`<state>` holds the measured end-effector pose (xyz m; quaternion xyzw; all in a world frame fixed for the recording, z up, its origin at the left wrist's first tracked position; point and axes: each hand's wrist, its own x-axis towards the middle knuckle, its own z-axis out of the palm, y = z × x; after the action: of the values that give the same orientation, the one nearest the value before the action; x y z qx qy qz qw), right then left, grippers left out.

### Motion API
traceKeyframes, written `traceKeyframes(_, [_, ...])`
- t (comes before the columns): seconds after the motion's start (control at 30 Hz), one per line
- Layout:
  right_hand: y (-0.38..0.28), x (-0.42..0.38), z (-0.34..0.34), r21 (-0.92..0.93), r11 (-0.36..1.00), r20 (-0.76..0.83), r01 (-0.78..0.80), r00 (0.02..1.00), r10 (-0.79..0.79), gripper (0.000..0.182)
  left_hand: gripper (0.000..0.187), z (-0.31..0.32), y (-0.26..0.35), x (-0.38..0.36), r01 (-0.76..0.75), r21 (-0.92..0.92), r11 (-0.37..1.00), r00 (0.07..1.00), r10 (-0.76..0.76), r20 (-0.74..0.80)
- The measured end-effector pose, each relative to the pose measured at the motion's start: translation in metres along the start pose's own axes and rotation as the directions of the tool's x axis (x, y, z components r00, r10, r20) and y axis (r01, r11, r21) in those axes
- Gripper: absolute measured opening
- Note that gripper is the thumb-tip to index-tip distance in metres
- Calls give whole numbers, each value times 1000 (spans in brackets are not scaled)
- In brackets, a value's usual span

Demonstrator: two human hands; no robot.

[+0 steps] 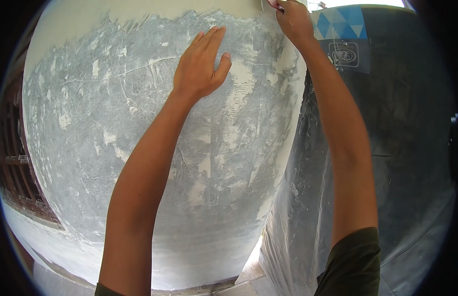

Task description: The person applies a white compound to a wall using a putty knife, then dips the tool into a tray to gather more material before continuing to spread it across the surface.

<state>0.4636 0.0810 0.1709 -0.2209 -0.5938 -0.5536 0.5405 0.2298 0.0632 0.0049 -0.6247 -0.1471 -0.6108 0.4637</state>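
My left hand [201,64] lies against the rough grey wall [155,123], its fingers stretched upward and the thumb apart. A smooth cream coating [155,7] covers the wall's upper part and ends in a ragged lower edge just above those fingers. At the top edge of the view, my right hand [295,23] is closed around a red-handled tool [274,4]. Most of that tool is cut off by the frame, so its kind cannot be made out. The right hand is near the wall's right corner.
Dark sheeting [401,123] with a blue and white triangle pattern [342,23] hangs to the right. Clear plastic film [283,237] drapes beside the wall's lower corner. A dark brown slatted frame [19,160] stands at far left, and floor tiles [246,286] show below.
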Motion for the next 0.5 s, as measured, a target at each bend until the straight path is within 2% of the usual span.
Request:
traceKeyframes(0.03, [-4, 0, 4, -91, 994, 71, -54, 996, 61, 16, 50, 0, 0, 0, -1, 2, 1000, 1000, 1, 1])
traceKeyframes(0.07, [-5, -6, 7, -89, 995, 71, -53, 996, 60, 16, 50, 1, 0, 0, 10, 5, 1000, 1000, -10, 7])
traceKeyframes(0.13, [-10, -30, 9, -123, 982, 109, 143, 986, -130, 23, 50, 1, -1, -1, 26, 5, 1000, 1000, -26, 16])
traceKeyframes(0.2, [-41, -63, -14, -131, 987, 143, 91, 987, -72, 21, 51, 1, -1, 0, 4, 0, 1000, 1000, -4, -3])
traceKeyframes(0.3, [-62, -86, -37, 26, 1000, 144, -2, 990, -2, 27, 51, 1, -1, 0, -2, 18, 1000, 1000, 2, -4])
traceKeyframes(0.33, [-60, -78, -38, 24, 1000, 139, 0, 990, -3, 27, 51, 1, -1, 1, -7, 20, 1000, 1000, 7, -7])
traceKeyframes(0.43, [-39, -36, -23, -12, 1000, -12, -11, 1000, 11, 28, 51, 1, 0, 1, 0, 22, 1000, 1000, 0, 12])
traceKeyframes(0.47, [-29, -21, -11, -9, 1000, -14, -14, 1000, 14, 28, 51, 1, 0, 0, 1, 17, 1000, 1000, -2, 12])
traceKeyframes(0.5, [-20, -6, 1, -27, 999, 16, -40, 999, 40, 19, 51, 1, 0, 0, 3, 12, 1000, 1000, -3, 9])
